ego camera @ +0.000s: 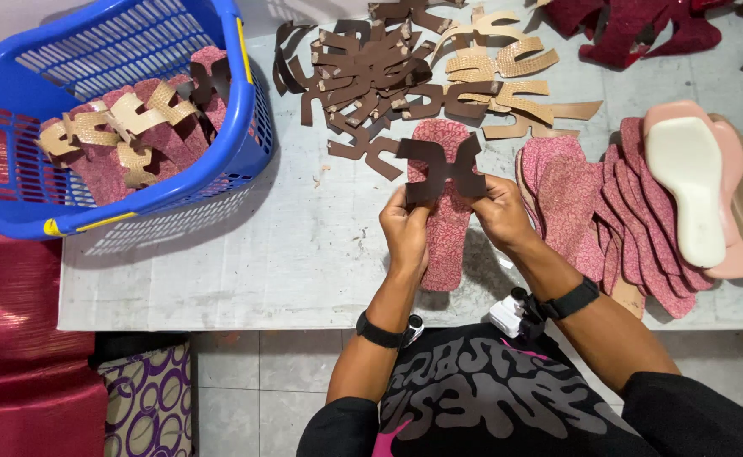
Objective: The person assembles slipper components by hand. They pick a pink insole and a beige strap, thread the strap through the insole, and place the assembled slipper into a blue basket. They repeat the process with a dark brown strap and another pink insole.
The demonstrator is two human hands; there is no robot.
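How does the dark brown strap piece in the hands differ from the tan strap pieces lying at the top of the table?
The dark brown strap piece is plain and matte; the tan strap pieces show a textured, scaly pattern. The brown one is held up over a pink insole by the left hand and right hand; the tan ones lie loose, overlapping, on the table. Both are flat cut-outs with branching arms.

Left hand (405, 230): pinching the lower left edge of a dark brown strap piece (441, 167).
Right hand (500, 210): gripping the same piece's lower right edge.
Pink insole (444, 245): flat on the grey table (303, 254), partly under both hands.
Pile of brown straps (371, 72): just beyond the hands.
Tan straps (507, 85): beside the brown pile.
Blue basket (244, 127): far left, holding strapped insoles.
Stack of pink insoles (634, 211): right, overlapping.
Pale sole (686, 186): on top of the stack.
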